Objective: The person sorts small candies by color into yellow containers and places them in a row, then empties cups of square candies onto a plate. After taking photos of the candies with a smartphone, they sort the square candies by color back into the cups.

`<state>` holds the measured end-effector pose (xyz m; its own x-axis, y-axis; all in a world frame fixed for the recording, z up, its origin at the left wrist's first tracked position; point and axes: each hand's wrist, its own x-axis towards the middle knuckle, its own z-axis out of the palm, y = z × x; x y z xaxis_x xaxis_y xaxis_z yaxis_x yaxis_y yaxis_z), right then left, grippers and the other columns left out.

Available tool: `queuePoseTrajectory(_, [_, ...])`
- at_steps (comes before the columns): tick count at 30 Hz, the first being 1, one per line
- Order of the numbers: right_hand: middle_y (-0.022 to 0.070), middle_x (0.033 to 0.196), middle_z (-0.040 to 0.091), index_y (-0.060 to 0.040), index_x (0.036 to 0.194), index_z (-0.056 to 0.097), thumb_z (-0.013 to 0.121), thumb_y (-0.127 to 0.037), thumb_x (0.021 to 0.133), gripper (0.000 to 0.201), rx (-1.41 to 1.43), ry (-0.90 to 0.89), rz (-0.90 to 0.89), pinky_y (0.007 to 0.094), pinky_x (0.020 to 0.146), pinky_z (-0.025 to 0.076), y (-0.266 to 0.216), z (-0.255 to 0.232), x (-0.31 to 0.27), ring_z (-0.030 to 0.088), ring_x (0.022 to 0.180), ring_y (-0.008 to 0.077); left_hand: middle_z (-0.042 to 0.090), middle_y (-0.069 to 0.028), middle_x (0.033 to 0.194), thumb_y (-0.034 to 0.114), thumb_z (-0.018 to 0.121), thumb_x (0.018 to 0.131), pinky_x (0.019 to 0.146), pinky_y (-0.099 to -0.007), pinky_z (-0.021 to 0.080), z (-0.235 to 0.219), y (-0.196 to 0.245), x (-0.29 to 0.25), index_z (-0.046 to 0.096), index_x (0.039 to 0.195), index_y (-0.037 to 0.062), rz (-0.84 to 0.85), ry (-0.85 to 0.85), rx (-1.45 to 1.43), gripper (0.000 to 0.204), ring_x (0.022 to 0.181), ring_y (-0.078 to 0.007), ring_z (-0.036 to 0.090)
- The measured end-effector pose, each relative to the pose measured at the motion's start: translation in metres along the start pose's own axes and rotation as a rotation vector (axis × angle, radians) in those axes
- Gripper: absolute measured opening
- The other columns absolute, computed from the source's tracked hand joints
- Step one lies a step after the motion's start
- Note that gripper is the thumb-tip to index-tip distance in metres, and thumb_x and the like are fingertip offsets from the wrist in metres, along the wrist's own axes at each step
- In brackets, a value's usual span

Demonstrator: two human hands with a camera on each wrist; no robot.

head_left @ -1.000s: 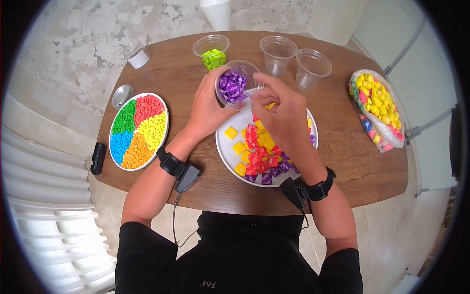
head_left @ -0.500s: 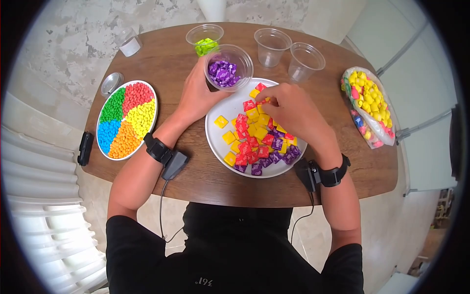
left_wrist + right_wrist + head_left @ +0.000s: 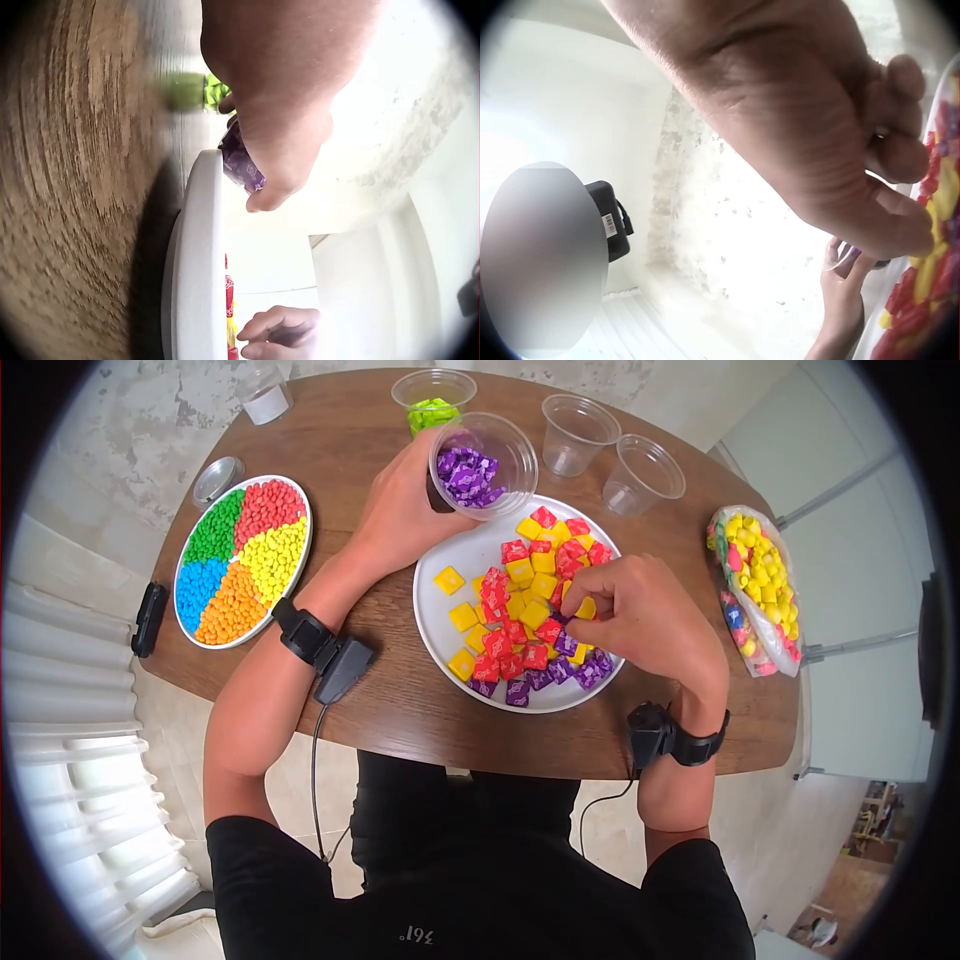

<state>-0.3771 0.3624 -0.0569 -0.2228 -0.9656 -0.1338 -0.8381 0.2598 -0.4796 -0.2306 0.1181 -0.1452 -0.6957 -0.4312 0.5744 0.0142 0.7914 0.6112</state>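
The left hand point(image 3: 400, 510) grips a clear plastic cup point(image 3: 510, 445) of purple wrapped pieces point(image 3: 466, 476), tilted above the far left edge of a white plate point(image 3: 432, 635); the purple pieces point(image 3: 241, 163) also show in the left wrist view. Over the plate's right side is the right hand point(image 3: 655, 620), thumb and forefinger apart and bent down at the pile of red, yellow and purple pieces point(image 3: 520, 575). In the right wrist view the right hand point(image 3: 817, 127) has its thumb low against the pile; nothing is seen held in it.
Behind the held cup stands a cup of green pieces point(image 3: 432, 414); two cups point(image 3: 575, 440) are to its right. A round plate of sorted coloured candies point(image 3: 238, 565) lies at left, near a jar point(image 3: 265, 400) and a lid point(image 3: 217, 481). At right lies a filled plastic bag point(image 3: 760, 590).
From beside the cup, the right hand has moved down and right to the pile on the plate. Still gripped by the left hand, the cup now stands off the plate's far left edge.
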Motion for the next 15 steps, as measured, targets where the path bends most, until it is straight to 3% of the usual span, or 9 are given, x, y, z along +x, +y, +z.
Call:
queuePoseTrajectory(1, [0.0171, 0.081, 0.072, -0.0033, 0.090, 0.079, 0.077, -0.012, 0.075, 0.018, 0.007, -0.007, -0.003, 0.0446, 0.075, 0.055, -0.003, -0.002, -0.001, 0.071, 0.080, 0.0351, 0.066, -0.0150, 0.137, 0.014, 0.094, 0.068, 0.111, -0.0402, 0.050, -0.001, 0.001, -0.002, 0.053, 0.143, 0.0039, -0.017, -0.007, -0.005, 0.086, 0.129, -0.0281, 0.065])
queuePoseTrajectory(4, [0.0167, 0.087, 0.074, -0.0051, 0.095, 0.080, 0.078, -0.013, 0.074, 0.023, -0.037, -0.056, 0.009, 0.0449, 0.080, 0.056, -0.007, 0.002, -0.006, 0.071, 0.086, 0.0358, 0.066, -0.0149, 0.138, 0.017, 0.095, 0.069, 0.111, -0.0403, 0.050, -0.004, 0.008, -0.003, 0.053, 0.144, 0.0037, -0.043, -0.009, 0.016, 0.086, 0.130, -0.0276, 0.064])
queuePoseTrajectory(6, [0.0157, 0.093, 0.076, -0.0065, 0.100, 0.081, 0.077, -0.013, 0.075, 0.027, -0.090, -0.045, -0.044, 0.0442, 0.085, 0.056, 0.001, 0.009, -0.007, 0.072, 0.093, 0.0352, 0.067, -0.0161, 0.135, 0.021, 0.094, 0.070, 0.109, -0.0422, 0.051, -0.005, 0.007, -0.004, 0.054, 0.143, 0.0049, -0.014, 0.003, 0.023, 0.084, 0.126, -0.0312, 0.066])
queuePoseTrajectory(7, [0.0157, 0.093, 0.076, -0.0065, 0.100, 0.081, 0.077, -0.013, 0.075, 0.027, -0.080, -0.031, -0.032, 0.0442, 0.085, 0.056, 0.007, 0.015, -0.008, 0.072, 0.093, 0.0352, 0.069, -0.0173, 0.132, 0.024, 0.093, 0.071, 0.107, -0.0442, 0.052, -0.003, 0.007, -0.003, 0.055, 0.141, 0.0060, 0.012, 0.018, 0.013, 0.082, 0.123, -0.0348, 0.068])
queuePoseTrajectory(9, [0.0154, 0.095, 0.076, -0.0062, 0.105, 0.080, 0.080, -0.013, 0.071, 0.034, -0.096, 0.090, -0.160, 0.0428, 0.081, 0.056, 0.019, 0.023, -0.006, 0.072, 0.088, 0.0338, 0.069, -0.0172, 0.132, 0.025, 0.093, 0.071, 0.107, -0.0441, 0.052, -0.001, 0.007, -0.002, 0.055, 0.141, 0.0059, 0.024, 0.016, 0.007, 0.082, 0.124, -0.0343, 0.068])
queuePoseTrajectory(15, [0.0143, 0.097, 0.077, -0.0054, 0.101, 0.080, 0.081, -0.015, 0.071, 0.032, -0.079, 0.115, -0.077, 0.0422, 0.082, 0.057, 0.015, 0.023, -0.010, 0.072, 0.088, 0.0336, 0.069, -0.0169, 0.133, 0.025, 0.094, 0.071, 0.107, -0.0430, 0.052, 0.001, 0.003, 0.001, 0.055, 0.141, 0.0052, 0.063, -0.010, -0.007, 0.082, 0.126, -0.0325, 0.067])
